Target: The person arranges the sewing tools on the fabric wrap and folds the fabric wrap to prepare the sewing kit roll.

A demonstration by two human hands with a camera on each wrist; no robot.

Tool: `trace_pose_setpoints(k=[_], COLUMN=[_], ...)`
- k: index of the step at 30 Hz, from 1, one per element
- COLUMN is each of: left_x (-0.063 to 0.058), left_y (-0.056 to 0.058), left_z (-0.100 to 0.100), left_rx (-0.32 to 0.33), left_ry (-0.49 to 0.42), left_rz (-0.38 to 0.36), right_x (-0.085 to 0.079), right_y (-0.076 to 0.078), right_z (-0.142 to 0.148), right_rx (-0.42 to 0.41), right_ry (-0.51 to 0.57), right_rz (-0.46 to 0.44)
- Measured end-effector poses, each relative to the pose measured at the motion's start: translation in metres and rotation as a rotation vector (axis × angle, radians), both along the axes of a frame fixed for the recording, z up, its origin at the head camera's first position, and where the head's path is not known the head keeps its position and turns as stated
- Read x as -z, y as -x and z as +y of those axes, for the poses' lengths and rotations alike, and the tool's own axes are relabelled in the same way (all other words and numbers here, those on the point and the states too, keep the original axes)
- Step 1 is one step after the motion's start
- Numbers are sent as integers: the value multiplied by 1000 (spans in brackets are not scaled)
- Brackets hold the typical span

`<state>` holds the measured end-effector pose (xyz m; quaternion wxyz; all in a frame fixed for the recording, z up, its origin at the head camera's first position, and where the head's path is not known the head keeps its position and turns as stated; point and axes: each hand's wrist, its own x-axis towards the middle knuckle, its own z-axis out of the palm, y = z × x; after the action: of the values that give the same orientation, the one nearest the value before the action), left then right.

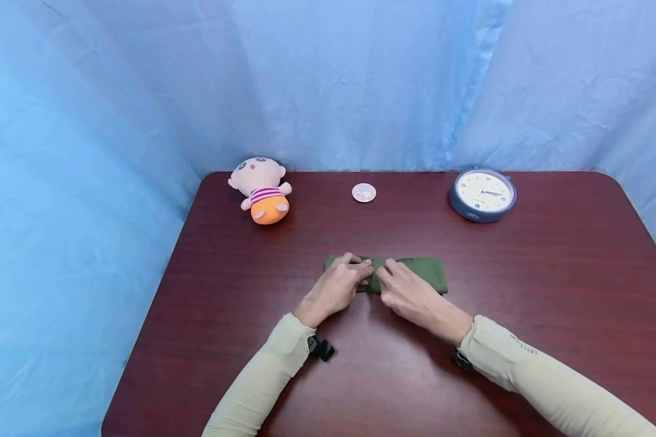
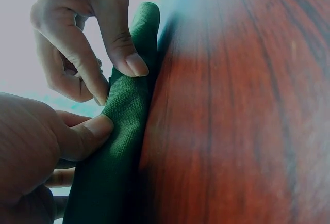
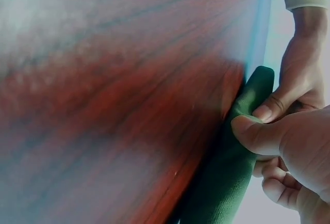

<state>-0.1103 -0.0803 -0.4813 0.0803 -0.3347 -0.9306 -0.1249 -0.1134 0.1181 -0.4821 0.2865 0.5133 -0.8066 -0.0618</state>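
A folded green cloth (image 1: 429, 272), thick and coarsely woven, lies crosswise on the table. Thin dark lines like cord or a seam show along its far edge. Near its middle, my left hand (image 1: 336, 285) pinches it, the thumb on the near side in the left wrist view. Just to the right, my right hand (image 1: 407, 294) also grips the cloth, its thumb pressing the near side and its fingers bent over the top. The two hands are close together, fingertips almost meeting. Whatever lies under the fingers is hidden.
On the dark red wooden table (image 1: 393, 388), a plush doll (image 1: 262, 191) lies at the back left. A small round shiny disc (image 1: 364, 193) lies at the back middle, and a blue round clock (image 1: 483, 195) at the back right. Light blue curtains (image 1: 350, 85) hang behind.
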Motion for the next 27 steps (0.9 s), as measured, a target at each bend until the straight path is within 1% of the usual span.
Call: trace_pose_setpoints(k=[5,9,11,12,14,18,19,21,23,27], left_x=[1,0,0,-1,0,0,0,0,0,-2], left_y=[0,0,0,0,-1,-2,-3,-3,-3,0], left_z=[-1,-2,-2,-2,-2,-4,-4,-4,-4,-2], left_rx=[-4,0,-2,-2,1,-3,-4,-5,2,12], left_ry=[11,11,10,11,19,26,26,22,22,27], left_rz=[-15,-22,-22,-20,-19,-25,-29,-36,-39,-30], right_x=[0,-1,-2,-2,-4,-8,-10,-13,-16,-21], right_y=[3,3,4,5,8,16,19,23,25,29], right_z=[2,0,0,0,4,10,10,11,12,14], right_rx=[-19,-29,-30,-31,-31,-27,-21,-11,-6,-12], right_ry=[5,8,15,23,49,118,129,138,139,121], right_rz=[-24,-24,-50,-81,-187,-480,-537,-620,-660,-669])
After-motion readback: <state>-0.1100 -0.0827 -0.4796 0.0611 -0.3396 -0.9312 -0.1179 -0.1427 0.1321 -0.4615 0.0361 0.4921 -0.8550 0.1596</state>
